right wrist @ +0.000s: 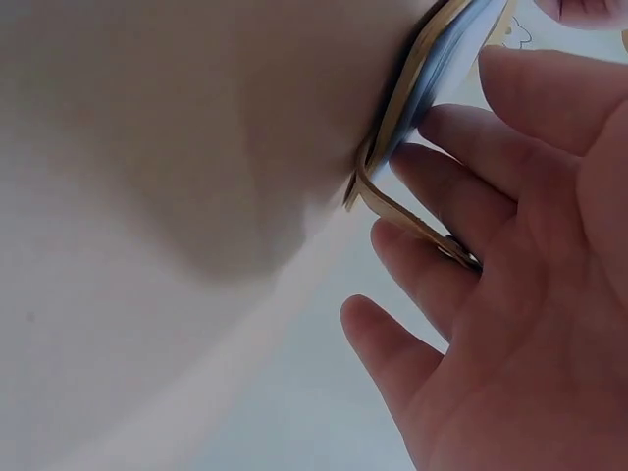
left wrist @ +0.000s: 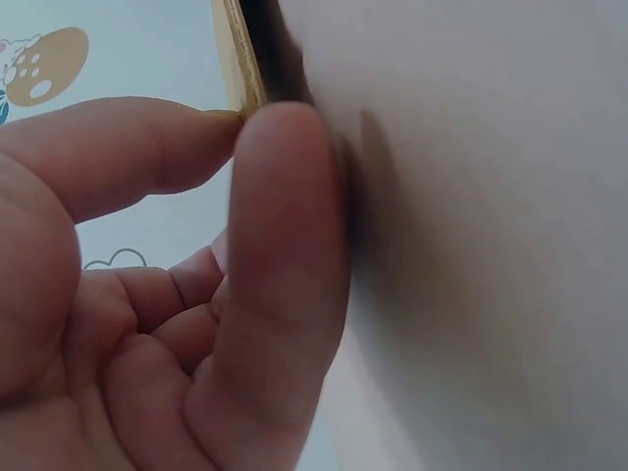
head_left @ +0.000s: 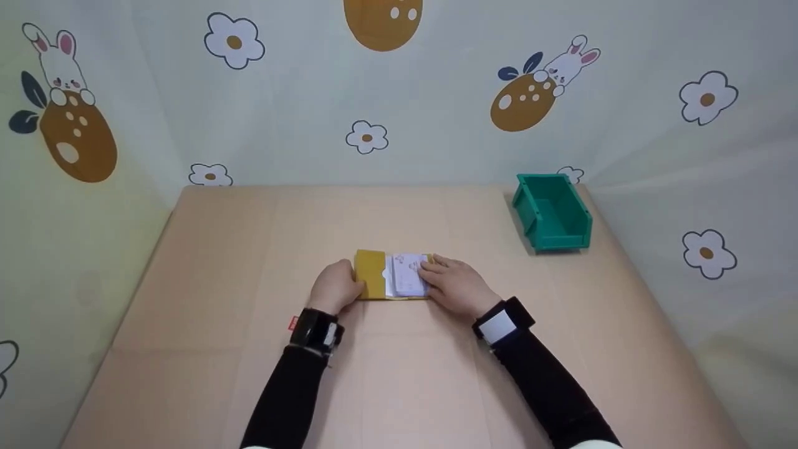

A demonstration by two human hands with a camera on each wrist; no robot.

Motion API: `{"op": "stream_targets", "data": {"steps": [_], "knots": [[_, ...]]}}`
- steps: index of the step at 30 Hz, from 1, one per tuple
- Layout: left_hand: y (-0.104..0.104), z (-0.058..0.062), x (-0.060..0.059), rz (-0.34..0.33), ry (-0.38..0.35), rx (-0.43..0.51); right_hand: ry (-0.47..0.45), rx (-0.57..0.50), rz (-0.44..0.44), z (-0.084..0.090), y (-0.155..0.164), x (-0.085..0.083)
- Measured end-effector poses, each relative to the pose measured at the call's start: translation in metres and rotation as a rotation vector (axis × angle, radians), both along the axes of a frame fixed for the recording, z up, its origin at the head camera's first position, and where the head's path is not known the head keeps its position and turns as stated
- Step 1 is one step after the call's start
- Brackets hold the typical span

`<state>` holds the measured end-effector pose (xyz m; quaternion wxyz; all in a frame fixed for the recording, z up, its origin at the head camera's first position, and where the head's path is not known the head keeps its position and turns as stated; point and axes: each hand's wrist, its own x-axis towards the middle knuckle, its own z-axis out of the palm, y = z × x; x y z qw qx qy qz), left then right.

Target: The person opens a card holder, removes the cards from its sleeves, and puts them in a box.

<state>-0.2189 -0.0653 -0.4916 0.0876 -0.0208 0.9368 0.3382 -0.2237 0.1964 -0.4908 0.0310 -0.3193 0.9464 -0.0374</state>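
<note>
A mustard-yellow card wallet [head_left: 370,275] lies opened out on the table between both hands. Its right half bears a stack of pale printed cards or sleeves [head_left: 406,275]. My left hand [head_left: 332,288] pinches the wallet's left edge between thumb and a finger; the left wrist view shows that thin edge [left wrist: 243,59] at the fingertips. From the right, my right hand [head_left: 462,288] lays its extended fingers on the cards and the wallet's right side. In the right wrist view a narrow closing strap [right wrist: 404,218] sticks out between those fingers.
At the back right of the table stands a green plastic bin [head_left: 555,215], its low front facing me. The table [head_left: 249,249] has a beige covering. Patterned cloth walls [head_left: 436,106] enclose its back and both sides.
</note>
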Motion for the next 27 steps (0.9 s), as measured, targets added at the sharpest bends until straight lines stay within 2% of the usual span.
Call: {"op": "stream_targets", "data": {"steps": [3, 6, 8, 10, 14, 18, 22, 27], "knots": [[0.002, -0.001, 0.001, -0.004, 0.041, -0.066, -0.012, 0.006, -0.008, 0.001, -0.001, 0.0], [0.01, -0.001, 0.001, -0.026, 0.113, -0.124, -0.014, 0.013, -0.012, 0.002, -0.002, -0.001], [0.018, 0.001, 0.0, -0.052, 0.157, -0.123, -0.01, 0.012, -0.011, 0.002, -0.003, -0.001], [0.027, 0.004, -0.002, -0.085, 0.168, -0.102, -0.007, 0.004, -0.006, 0.003, -0.003, 0.0], [0.043, 0.007, -0.008, -0.116, 0.111, -0.09, -0.005, -0.012, 0.004, 0.003, -0.003, 0.0], [0.057, 0.006, -0.012, -0.064, 0.052, -0.121, 0.018, -0.026, 0.021, 0.001, -0.003, 0.0], [0.065, 0.001, -0.013, -0.003, 0.034, -0.155, 0.033, -0.033, 0.027, -0.001, -0.003, 0.0], [0.067, -0.001, -0.012, 0.004, 0.025, -0.145, 0.039, -0.027, 0.018, -0.002, -0.004, 0.0]]}}
